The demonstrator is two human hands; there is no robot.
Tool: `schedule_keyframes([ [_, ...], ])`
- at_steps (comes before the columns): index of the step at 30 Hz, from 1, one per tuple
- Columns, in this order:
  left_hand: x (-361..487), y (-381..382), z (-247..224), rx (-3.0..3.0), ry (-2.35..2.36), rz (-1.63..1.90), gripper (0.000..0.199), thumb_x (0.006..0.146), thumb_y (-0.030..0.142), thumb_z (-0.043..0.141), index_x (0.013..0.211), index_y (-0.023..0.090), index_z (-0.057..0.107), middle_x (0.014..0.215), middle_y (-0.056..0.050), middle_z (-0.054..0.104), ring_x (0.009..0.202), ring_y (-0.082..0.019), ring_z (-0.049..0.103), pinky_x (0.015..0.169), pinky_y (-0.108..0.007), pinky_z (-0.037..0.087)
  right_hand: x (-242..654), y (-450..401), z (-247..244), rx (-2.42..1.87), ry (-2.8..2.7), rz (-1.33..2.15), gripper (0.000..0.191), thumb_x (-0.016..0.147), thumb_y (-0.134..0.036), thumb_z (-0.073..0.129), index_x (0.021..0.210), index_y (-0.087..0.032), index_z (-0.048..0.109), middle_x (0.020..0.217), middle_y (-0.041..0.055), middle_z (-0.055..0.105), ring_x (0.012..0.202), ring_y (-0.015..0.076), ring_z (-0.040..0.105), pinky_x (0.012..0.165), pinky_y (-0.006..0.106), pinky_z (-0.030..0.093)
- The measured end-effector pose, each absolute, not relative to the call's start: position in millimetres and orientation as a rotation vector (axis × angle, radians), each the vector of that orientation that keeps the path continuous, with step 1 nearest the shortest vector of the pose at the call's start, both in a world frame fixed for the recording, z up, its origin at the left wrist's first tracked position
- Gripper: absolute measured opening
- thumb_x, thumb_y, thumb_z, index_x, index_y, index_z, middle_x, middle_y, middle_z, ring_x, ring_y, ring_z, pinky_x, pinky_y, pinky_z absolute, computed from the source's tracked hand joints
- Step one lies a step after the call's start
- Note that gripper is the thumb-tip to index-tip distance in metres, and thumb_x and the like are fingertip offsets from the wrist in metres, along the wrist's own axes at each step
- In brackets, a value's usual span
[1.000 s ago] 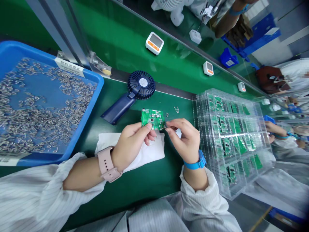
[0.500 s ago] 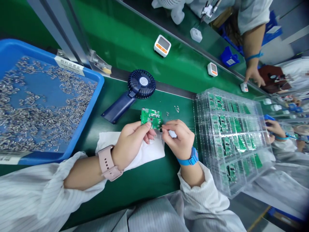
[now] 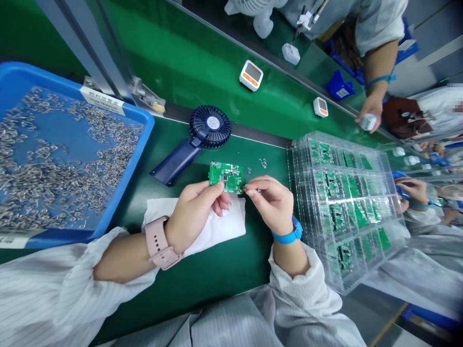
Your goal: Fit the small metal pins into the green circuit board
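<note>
My left hand (image 3: 198,205) pinches a green circuit board (image 3: 231,174) between thumb and fingers, above a folded white cloth (image 3: 220,229). Small components show on the board's upward face. At the board's right lower corner, my right hand (image 3: 271,202) has its thumb and index finger pressed together. Something tiny and metallic shows at those fingertips, too small to name for sure. Just beyond the board, a few small bent metal pieces (image 3: 263,163) lie on the green table.
On the left stands a blue tray (image 3: 125,193) of bent metal pieces. A dark blue handheld fan (image 3: 177,159) lies behind the cloth. Clear plastic racks (image 3: 334,231) of boards stand at right. White devices (image 3: 251,75) sit on the green belt. Co-workers' hands (image 3: 372,108) are beyond.
My right hand has shifted slightly right and its wrist has turned a little; my left hand still holds the board. The white devices have moved right along the belt. A co-worker's hand now grasps one.
</note>
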State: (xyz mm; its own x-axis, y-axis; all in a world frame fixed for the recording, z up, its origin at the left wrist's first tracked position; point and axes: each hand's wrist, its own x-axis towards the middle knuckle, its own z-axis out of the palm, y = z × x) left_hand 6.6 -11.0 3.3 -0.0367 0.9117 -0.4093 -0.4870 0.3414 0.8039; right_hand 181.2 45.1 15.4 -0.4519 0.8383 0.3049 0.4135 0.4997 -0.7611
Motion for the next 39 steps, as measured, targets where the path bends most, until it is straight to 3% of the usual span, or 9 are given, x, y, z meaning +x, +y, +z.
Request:
schedule_keyframes([
  [20, 4.8, -8.3, 4.6, 0.396, 1.108, 1.147, 0.029, 0.080, 0.029, 0.059, 0.054, 0.018, 0.065, 0.053, -0.002, 0.062, 0.049, -0.012, 0.054, 0.049, -0.026, 0.042, 181.8, 46.9, 24.1, -0.864, -2.142, 0.762, 0.014, 0.086, -0.018, 0.064, 0.099, -0.022, 0.069, 0.090, 0.0040, 0.068, 0.081, 0.0157, 0.064, 0.071, 0.032, 0.055],
  [39, 6.5, -11.3, 3.6, 0.467, 1.141, 1.151, 0.032, 0.084, 0.031, 0.058, 0.056, 0.018, 0.066, 0.055, -0.002, 0.062, 0.052, -0.013, 0.056, 0.051, -0.026, 0.043, 178.3, 40.7, 32.1, -0.919, -2.222, 0.633, 0.014, 0.082, -0.010, 0.062, 0.086, -0.022, 0.067, 0.082, 0.0026, 0.070, 0.078, 0.0167, 0.067, 0.071, 0.032, 0.057],
])
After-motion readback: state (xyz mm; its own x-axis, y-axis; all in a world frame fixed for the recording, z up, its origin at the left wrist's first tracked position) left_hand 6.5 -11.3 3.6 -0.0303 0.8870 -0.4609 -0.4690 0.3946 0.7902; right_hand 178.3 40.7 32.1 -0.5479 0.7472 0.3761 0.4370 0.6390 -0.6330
